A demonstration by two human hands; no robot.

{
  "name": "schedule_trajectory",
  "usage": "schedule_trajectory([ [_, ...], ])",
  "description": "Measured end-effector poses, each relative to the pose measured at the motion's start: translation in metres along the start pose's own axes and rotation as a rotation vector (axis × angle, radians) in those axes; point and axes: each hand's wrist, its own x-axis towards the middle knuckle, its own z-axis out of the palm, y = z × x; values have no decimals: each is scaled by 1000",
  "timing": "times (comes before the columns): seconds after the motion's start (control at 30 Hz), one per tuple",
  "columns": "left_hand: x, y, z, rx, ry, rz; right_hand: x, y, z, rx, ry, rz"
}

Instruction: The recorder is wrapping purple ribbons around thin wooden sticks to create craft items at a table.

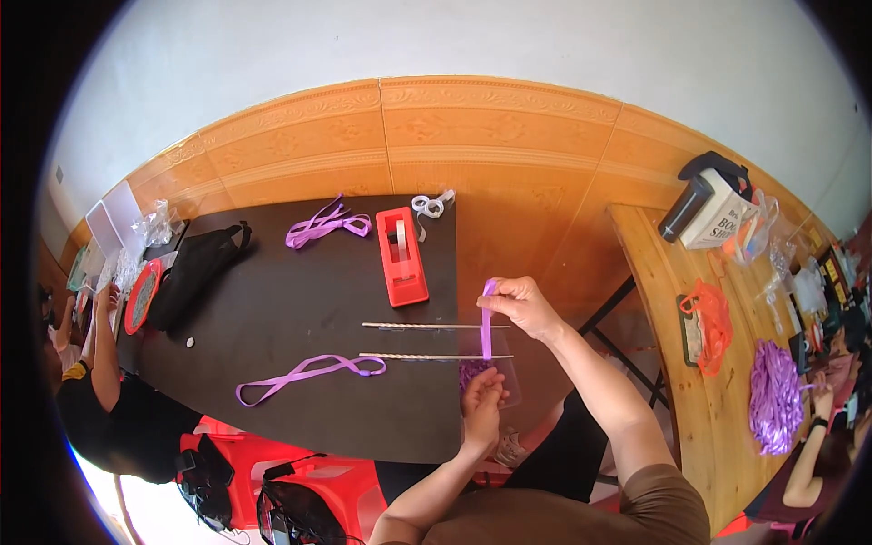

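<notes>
One head-worn fisheye camera looks steeply down from above onto the dark table (300,318), close over the person's forearms; edges curve outward.

White wall (509,45) at twelve o'clock, above a band of orange patterned tiles (454,136). Dark table (272,309) at centre, toward nine o'clock. Wooden table (672,300) at three o'clock, running down to four. Red plastic chair (245,472) at seven o'clock, under the dark table's near edge. Bright daylight at seven o'clock on the floor (136,495).
</notes>
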Motion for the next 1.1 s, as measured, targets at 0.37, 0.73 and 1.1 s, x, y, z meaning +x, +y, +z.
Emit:
schedule_trajectory([
  [0.37, 60, 24, 30, -31, 100, 370, -5, 34, 3, 188, 135, 388],
  [0.73, 54, 17, 30, -129, 48, 458, -65, 69, 23, 826, 197, 590],
  [1.1, 40, 26, 21, -391, 51, 208, -104, 32, 66, 246, 347, 58],
])
